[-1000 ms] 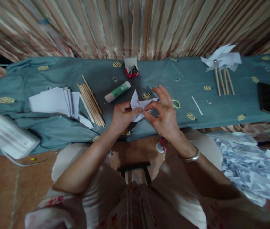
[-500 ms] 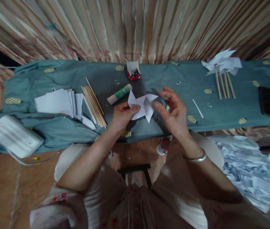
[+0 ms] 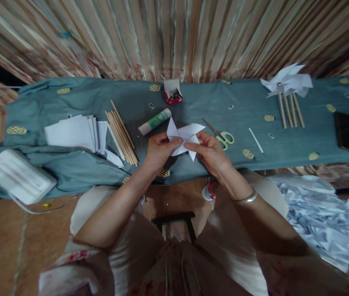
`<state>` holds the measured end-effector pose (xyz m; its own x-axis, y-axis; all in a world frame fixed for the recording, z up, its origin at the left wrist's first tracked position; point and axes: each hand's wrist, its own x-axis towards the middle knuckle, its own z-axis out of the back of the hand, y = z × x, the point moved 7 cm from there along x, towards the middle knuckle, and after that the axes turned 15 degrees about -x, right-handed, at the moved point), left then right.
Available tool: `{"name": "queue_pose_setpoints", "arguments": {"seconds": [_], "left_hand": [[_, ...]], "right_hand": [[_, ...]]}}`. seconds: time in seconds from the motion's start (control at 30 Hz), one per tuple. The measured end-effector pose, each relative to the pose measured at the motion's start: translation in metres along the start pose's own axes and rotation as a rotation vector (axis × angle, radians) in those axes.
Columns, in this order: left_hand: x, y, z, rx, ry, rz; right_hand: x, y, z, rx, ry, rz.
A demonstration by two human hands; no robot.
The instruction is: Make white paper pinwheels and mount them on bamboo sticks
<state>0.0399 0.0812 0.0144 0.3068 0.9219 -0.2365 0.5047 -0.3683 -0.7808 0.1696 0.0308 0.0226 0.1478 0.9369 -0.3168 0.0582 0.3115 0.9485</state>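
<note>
A white paper pinwheel (image 3: 189,130) with folded points is held between both hands above the front of the cloth. My left hand (image 3: 159,151) pinches its left side, thumb on top near the middle. From the right, my right hand (image 3: 213,154) grips it too, its thumb pressed close to the centre and its fingers behind the paper. Just beyond the left hand lies a green and white glue stick (image 3: 155,121). Scissors (image 3: 220,135) with pale green handles rest on the cloth beside the right hand.
Wooden sticks (image 3: 121,137) and a stack of white paper (image 3: 71,133) lie at the left. An open box of pins (image 3: 173,96) stands at the back. Finished pinwheels (image 3: 288,82), a paper strip (image 3: 256,140) and a phone (image 3: 348,132) are rightward. Paper scraps (image 3: 325,222) pile up below.
My right hand has come left and down from beside the pinwheel and closed on it, which uncovers the scissors. My left hand keeps its hold almost in place.
</note>
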Motion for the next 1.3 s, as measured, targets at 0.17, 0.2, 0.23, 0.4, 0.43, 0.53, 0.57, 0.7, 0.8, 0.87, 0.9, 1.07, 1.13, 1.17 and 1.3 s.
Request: {"name": "queue_pose_setpoints", "arguments": {"seconds": [0.17,0.2,0.23,0.4,0.43,0.53,0.57,0.7,0.8,0.87,0.9,1.07,1.13,1.17,1.3], "left_hand": [[0.0005,-0.0005,0.0009,0.023,-0.002,-0.008],[0.0005,-0.0003,0.001,0.025,-0.001,-0.008],[0.0004,0.0,0.0008,0.026,0.002,-0.007],[0.0007,0.0011,0.0006,0.046,0.031,-0.016],[0.001,0.0013,0.0011,0.058,0.033,-0.019],[0.002,0.0018,0.0029,0.085,0.033,-0.026],[0.0024,0.0019,0.0034,0.092,0.033,-0.029],[0.0026,0.0016,0.0036,0.104,0.042,-0.042],[0.002,0.0003,0.0026,0.115,0.048,-0.051],[0.0013,-0.0003,0.0019,0.119,0.047,-0.049],[0.001,-0.0003,0.0016,0.117,0.047,-0.045],[0.0002,0.0001,0.0014,0.106,0.043,-0.034],[0.0003,0.0007,0.0017,0.108,0.049,-0.035],[0.0004,0.0011,0.002,0.111,0.051,-0.034],[0.0008,0.0016,0.0038,0.13,0.043,-0.038]], "right_hand": [[0.0014,-0.0035,0.0014,0.004,-0.009,-0.014],[0.0015,-0.0037,0.0016,0.001,-0.011,-0.014],[0.0015,-0.0039,0.0017,-0.001,-0.011,-0.014],[0.0015,-0.0037,0.0017,-0.014,-0.009,0.002],[0.0014,-0.0038,0.0017,-0.018,-0.01,0.003],[0.0012,-0.0039,0.0021,-0.026,-0.015,-0.002],[0.0012,-0.0039,0.0021,-0.026,-0.016,-0.005],[0.001,-0.0042,0.0025,-0.01,-0.025,-0.018],[0.0011,-0.0045,0.0026,-0.02,-0.027,-0.024],[0.001,-0.0044,0.0027,-0.032,-0.028,-0.024],[0.001,-0.0041,0.0029,-0.032,-0.031,-0.023],[0.0007,-0.003,0.0034,-0.023,-0.039,-0.018],[0.0006,-0.0031,0.0037,-0.034,-0.04,-0.021],[0.0006,-0.0033,0.004,-0.041,-0.04,-0.022],[0.0006,-0.0044,0.0043,-0.056,-0.04,-0.028]]}}
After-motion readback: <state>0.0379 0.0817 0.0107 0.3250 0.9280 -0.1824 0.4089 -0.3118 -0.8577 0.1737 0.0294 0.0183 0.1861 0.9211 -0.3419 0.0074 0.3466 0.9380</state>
